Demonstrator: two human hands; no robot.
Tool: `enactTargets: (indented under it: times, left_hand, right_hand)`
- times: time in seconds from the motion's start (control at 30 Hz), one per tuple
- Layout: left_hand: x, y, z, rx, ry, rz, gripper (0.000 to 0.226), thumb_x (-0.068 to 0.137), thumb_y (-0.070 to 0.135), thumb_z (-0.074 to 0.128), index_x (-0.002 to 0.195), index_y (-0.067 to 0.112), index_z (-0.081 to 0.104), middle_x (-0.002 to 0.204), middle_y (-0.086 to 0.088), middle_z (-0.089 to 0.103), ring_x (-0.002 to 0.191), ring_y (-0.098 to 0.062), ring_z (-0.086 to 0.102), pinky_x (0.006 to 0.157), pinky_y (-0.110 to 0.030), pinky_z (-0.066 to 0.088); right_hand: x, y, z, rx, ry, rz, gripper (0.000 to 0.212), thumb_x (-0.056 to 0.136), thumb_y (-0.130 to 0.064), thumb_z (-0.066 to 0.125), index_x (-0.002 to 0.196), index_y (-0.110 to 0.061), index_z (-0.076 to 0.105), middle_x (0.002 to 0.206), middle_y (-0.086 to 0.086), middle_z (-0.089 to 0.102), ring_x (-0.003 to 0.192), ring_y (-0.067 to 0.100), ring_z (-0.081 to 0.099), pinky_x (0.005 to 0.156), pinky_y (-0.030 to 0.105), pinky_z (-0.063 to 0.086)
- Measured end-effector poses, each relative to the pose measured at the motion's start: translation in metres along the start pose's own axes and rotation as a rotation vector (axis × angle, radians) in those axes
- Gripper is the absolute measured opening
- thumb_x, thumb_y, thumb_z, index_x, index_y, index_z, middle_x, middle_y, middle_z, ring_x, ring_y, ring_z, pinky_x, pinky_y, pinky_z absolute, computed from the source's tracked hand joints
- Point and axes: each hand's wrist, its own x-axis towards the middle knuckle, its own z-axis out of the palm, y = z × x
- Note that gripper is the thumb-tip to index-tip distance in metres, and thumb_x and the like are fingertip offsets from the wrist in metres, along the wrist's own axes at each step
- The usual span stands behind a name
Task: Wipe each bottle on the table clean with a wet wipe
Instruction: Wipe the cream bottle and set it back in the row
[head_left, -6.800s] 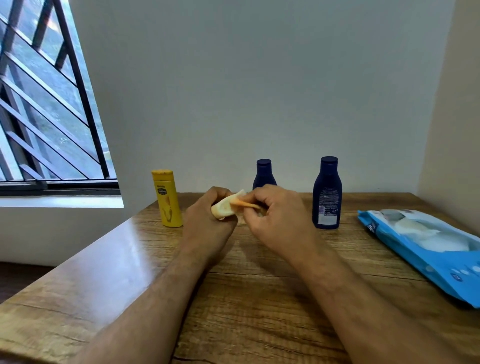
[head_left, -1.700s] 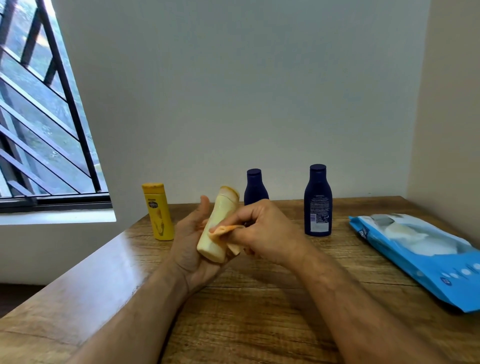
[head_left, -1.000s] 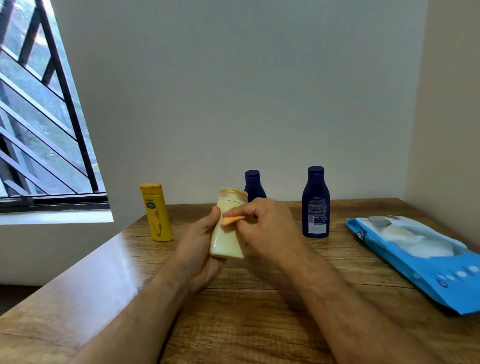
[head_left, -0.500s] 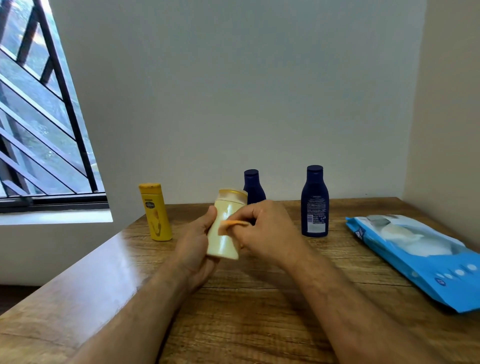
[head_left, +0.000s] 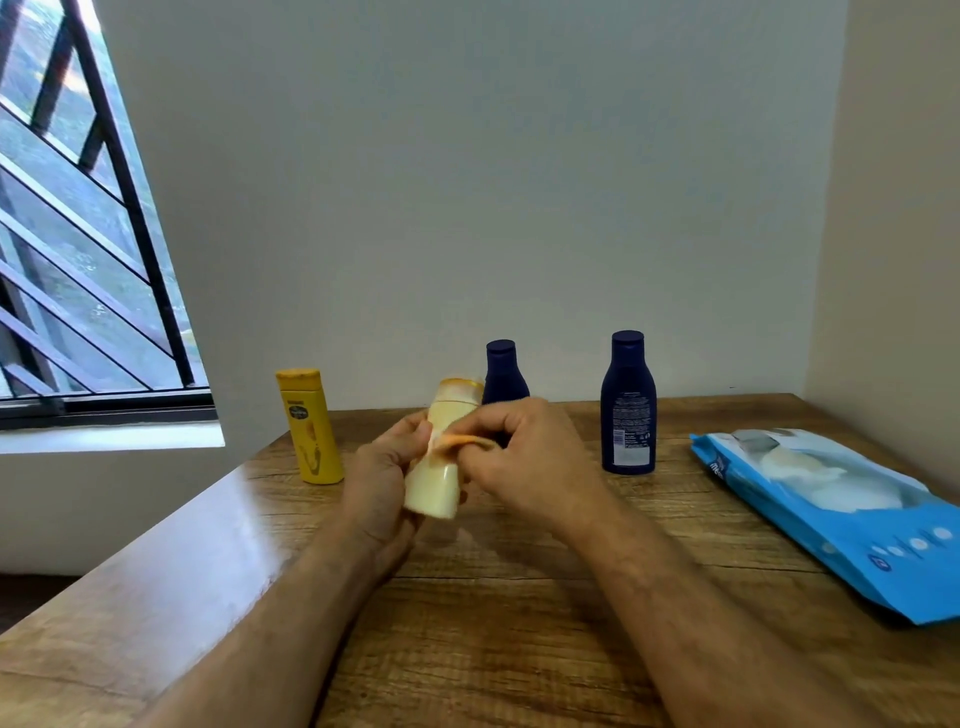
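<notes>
Above the table (head_left: 498, 613), a pale cream bottle (head_left: 435, 480), seemingly orange-capped, tilts.

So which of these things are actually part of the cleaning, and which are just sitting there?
Part of the job:
cream bottle, held in the left hand
wipe, pinched in the right hand
yellow bottle
two blue bottles
wipes pack

Just there:
table
window

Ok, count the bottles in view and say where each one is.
4. The cream bottle is held in the left hand; the yellow bottle stands left; one dark blue bottle is partly hidden behind the right hand; another dark blue bottle stands right.
</notes>
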Motion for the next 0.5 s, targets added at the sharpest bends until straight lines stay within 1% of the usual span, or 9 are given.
enactTargets:
  times: [0.07,0.1,0.17,0.2,0.23,0.3,0.37,0.43,0.5]
  left_hand:
    - [-0.001,-0.002,0.001,0.078,0.023,-0.034,0.032,0.101,0.022,0.045,0.117,0.002,0.065,0.085,-0.016,0.069,0.061,-0.021,0.062,0.050,-0.030,0.052]
    - [-0.001,-0.003,-0.001,0.092,0.018,-0.062,0.035,0.101,0.026,0.046,0.116,0.000,0.064,0.085,-0.017,0.066,0.059,-0.022,0.058,0.048,-0.029,0.047]
    - [-0.001,-0.003,-0.004,0.105,-0.065,-0.122,0.043,0.093,0.039,0.052,0.101,-0.001,0.066,0.080,-0.019,0.055,0.056,-0.024,0.045,0.050,-0.026,0.031]
    - [0.000,-0.003,-0.007,0.117,-0.124,-0.130,0.045,0.088,0.044,0.056,0.093,0.000,0.065,0.076,-0.017,0.050,0.057,-0.022,0.039,0.053,-0.029,0.024]
    - [-0.001,-0.004,-0.008,0.131,-0.165,-0.132,0.047,0.083,0.047,0.062,0.091,0.001,0.064,0.072,-0.015,0.048,0.057,-0.021,0.035,0.054,-0.030,0.020]
    - [0.000,-0.005,-0.011,0.117,-0.182,-0.123,0.050,0.070,0.036,0.074,0.101,-0.001,0.062,0.070,-0.015,0.049,0.056,-0.021,0.039,0.055,-0.029,0.025]
    - [0.000,-0.005,-0.011,0.083,-0.178,-0.078,0.056,0.064,0.023,0.075,0.114,0.001,0.064,0.080,-0.014,0.057,0.062,-0.018,0.049,0.057,-0.031,0.035]
    - [0.002,-0.004,-0.008,0.146,-0.174,-0.058,0.070,0.059,0.019,0.078,0.126,0.006,0.060,0.092,-0.009,0.064,0.071,-0.016,0.058,0.058,-0.031,0.045]
    - [0.001,-0.004,-0.004,0.368,-0.079,-0.087,0.082,0.061,0.020,0.083,0.134,0.015,0.048,0.108,-0.008,0.066,0.084,-0.020,0.065,0.060,-0.033,0.052]
  right_hand:
    - [0.003,0.002,-0.001,0.036,0.134,-0.026,0.017,0.090,-0.019,0.069,0.099,-0.030,0.078,0.099,-0.013,0.072,0.088,-0.001,0.064,0.067,0.010,0.050]
    - [0.004,0.003,-0.002,0.061,0.175,-0.043,0.017,0.091,-0.019,0.068,0.100,-0.031,0.077,0.101,-0.013,0.072,0.088,-0.002,0.064,0.065,0.008,0.049]
    - [0.004,0.003,-0.001,0.102,0.203,-0.056,0.018,0.093,-0.019,0.067,0.102,-0.031,0.077,0.100,-0.014,0.072,0.080,-0.002,0.063,0.061,0.009,0.048]
    - [0.003,0.003,0.000,0.114,0.197,-0.047,0.017,0.093,-0.019,0.067,0.101,-0.030,0.077,0.096,-0.013,0.072,0.074,-0.002,0.063,0.058,0.010,0.047]
    - [0.003,0.002,-0.001,0.125,0.171,-0.026,0.016,0.092,-0.019,0.068,0.100,-0.029,0.077,0.092,-0.012,0.072,0.070,-0.001,0.063,0.056,0.011,0.047]
    - [0.001,0.000,-0.002,0.165,0.067,0.038,0.013,0.090,-0.017,0.069,0.095,-0.026,0.078,0.088,-0.006,0.071,0.065,0.006,0.062,0.050,0.015,0.047]
    - [0.001,-0.001,-0.003,0.197,0.012,0.076,0.010,0.089,-0.016,0.070,0.093,-0.022,0.078,0.086,-0.001,0.070,0.062,0.008,0.061,0.046,0.020,0.048]
    - [0.002,0.000,-0.003,0.215,0.077,0.088,0.006,0.087,-0.019,0.073,0.090,-0.021,0.078,0.081,-0.001,0.070,0.062,0.008,0.061,0.046,0.021,0.048]
    - [0.004,0.004,-0.002,0.211,0.164,0.098,0.004,0.085,-0.021,0.075,0.088,-0.023,0.078,0.080,-0.005,0.071,0.067,0.009,0.063,0.050,0.020,0.047]
